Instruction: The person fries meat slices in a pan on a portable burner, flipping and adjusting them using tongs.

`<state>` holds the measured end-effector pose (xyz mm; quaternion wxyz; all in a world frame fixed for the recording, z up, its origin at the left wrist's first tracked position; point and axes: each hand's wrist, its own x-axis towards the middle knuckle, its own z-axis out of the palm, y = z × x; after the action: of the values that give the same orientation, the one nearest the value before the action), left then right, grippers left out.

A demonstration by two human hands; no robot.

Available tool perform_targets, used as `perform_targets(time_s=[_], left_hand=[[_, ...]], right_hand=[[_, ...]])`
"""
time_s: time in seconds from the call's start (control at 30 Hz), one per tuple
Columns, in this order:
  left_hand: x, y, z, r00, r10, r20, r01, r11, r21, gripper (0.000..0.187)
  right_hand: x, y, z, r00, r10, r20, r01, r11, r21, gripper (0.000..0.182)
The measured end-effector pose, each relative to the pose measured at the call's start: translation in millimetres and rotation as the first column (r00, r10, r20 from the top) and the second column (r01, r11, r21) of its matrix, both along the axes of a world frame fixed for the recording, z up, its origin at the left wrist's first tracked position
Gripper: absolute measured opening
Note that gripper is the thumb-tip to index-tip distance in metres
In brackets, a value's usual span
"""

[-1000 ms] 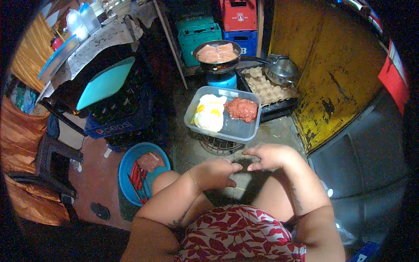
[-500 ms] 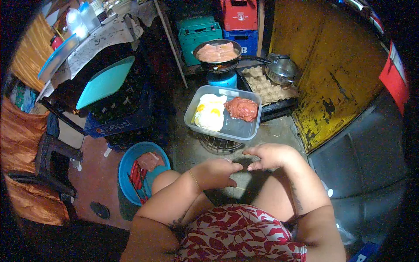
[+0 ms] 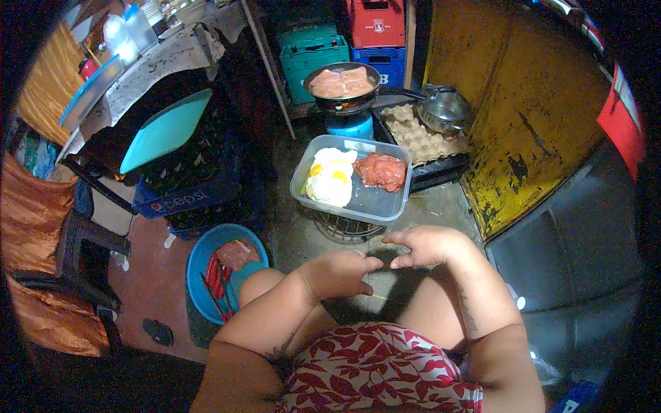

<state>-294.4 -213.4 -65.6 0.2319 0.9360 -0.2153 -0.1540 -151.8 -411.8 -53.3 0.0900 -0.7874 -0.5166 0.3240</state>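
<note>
My left hand (image 3: 342,272) and my right hand (image 3: 427,248) hover over my lap, fingers apart, holding nothing. Just beyond them a clear plastic container (image 3: 368,214) rests above a round wire grate (image 3: 337,226). Inside it lie fried eggs (image 3: 330,182) on the left and a heap of reddish meat (image 3: 381,172) on the right. Farther back, a frying pan (image 3: 377,88) with pale pink meat slices (image 3: 342,82) sits on a burner over a blue gas cylinder (image 3: 350,126). By my left knee, a blue basin (image 3: 196,251) holds raw meat (image 3: 237,254) and red-handled utensils (image 3: 215,277).
A lidded glass pot (image 3: 444,110) stands on an egg tray (image 3: 420,141) beside the pan handle. Crates (image 3: 317,65) are stacked behind. A teal lid (image 3: 169,131) lies on a blue crate (image 3: 186,196) at left. A yellow panel (image 3: 516,117) borders the right.
The view has shifted very slightly. Both hands keep the same pose, and the food and containers stay in place.
</note>
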Motion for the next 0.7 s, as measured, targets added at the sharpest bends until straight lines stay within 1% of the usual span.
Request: perform_targets(time_s=[0.13,0.27,0.33,0.47,0.53,0.7], left_hand=[[-1.1,-0.2,0.5,1.0,-0.001,0.031,0.001,1.0,-0.021,0.054],[-0.7,-0.5,2.2,1.0,0.004,0.009,-0.004,1.0,-0.005,0.054],[-1.2,1.5,0.3,1.0,-0.001,0.03,0.003,0.999,-0.049,0.053],[-0.9,2.4,1.5,1.0,-0.003,0.031,0.006,0.996,-0.086,0.054],[1.1,1.9,1.4,0.998,-0.019,-0.053,0.019,1.0,0.0,0.061],[0.8,1.3,-1.1,0.999,-0.016,-0.04,0.017,1.0,0.007,0.058]], right_hand=[[-2.5,0.3,8.0,1.0,-0.009,-0.002,0.009,1.0,-0.009,0.071],[-2.4,0.2,8.1,1.0,-0.004,0.002,0.004,1.0,-0.005,0.072],[-1.6,-0.1,6.0,1.0,0.0,0.002,0.0,1.0,0.002,0.072],[-0.5,-0.1,3.6,1.0,0.0,0.003,0.0,1.0,-0.004,0.072],[-0.6,-0.3,2.3,1.0,0.001,0.005,-0.001,1.0,0.005,0.071],[-0.6,-0.7,1.7,1.0,0.0,0.003,0.0,1.0,0.011,0.071]])
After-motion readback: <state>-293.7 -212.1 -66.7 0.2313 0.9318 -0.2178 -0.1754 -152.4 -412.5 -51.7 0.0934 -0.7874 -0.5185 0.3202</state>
